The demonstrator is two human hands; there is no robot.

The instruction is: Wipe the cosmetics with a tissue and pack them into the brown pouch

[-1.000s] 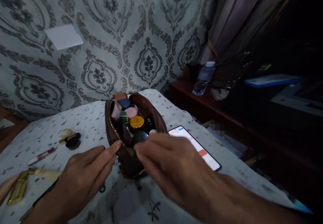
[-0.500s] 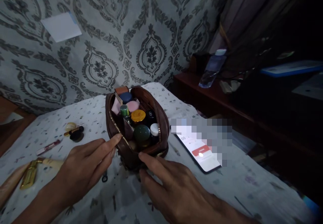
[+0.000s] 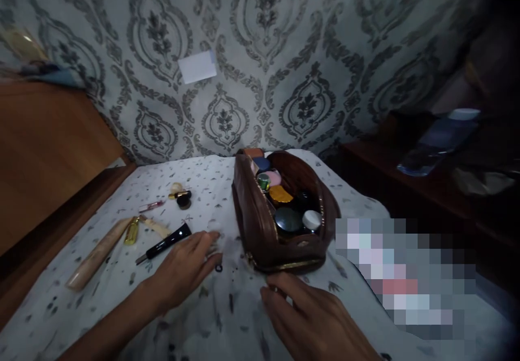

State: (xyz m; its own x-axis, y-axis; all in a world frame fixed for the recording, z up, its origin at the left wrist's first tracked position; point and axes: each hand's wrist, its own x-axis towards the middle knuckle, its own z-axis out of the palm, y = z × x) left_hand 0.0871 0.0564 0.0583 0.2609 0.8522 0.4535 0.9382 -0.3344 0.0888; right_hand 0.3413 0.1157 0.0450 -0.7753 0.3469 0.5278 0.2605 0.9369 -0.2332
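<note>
A brown zip-up toiletry bag [image 3: 252, 214] stands unzipped on the patterned bed sheet. Inside it are a dark green lid [image 3: 288, 220], a white cap [image 3: 312, 220], a gold lid [image 3: 281, 195], a pink round item [image 3: 271, 178] and a dark blue one [image 3: 261, 163]. My left hand [image 3: 187, 260] is left of the bag, its fingers closed around something pale and see-through, too blurred to name. Just in front of the bag, my right hand [image 3: 306, 315] has its fingers loosely curved, with a gap between them and nothing visible in it.
Left on the sheet lie a black tube [image 3: 168, 242], a beige tube [image 3: 97, 255], a small gold bottle [image 3: 131, 231], a lip gloss [image 3: 150, 206] and a round black item [image 3: 183, 200]. A water bottle [image 3: 439, 141] stands right, beyond a pixelated patch [image 3: 406, 274]. A wooden board [image 3: 52, 155] borders the left.
The view has turned left, bringing the black tube into sight. My left hand has drawn away from the bag's zip edge. My right hand has come off the bag's front rim.
</note>
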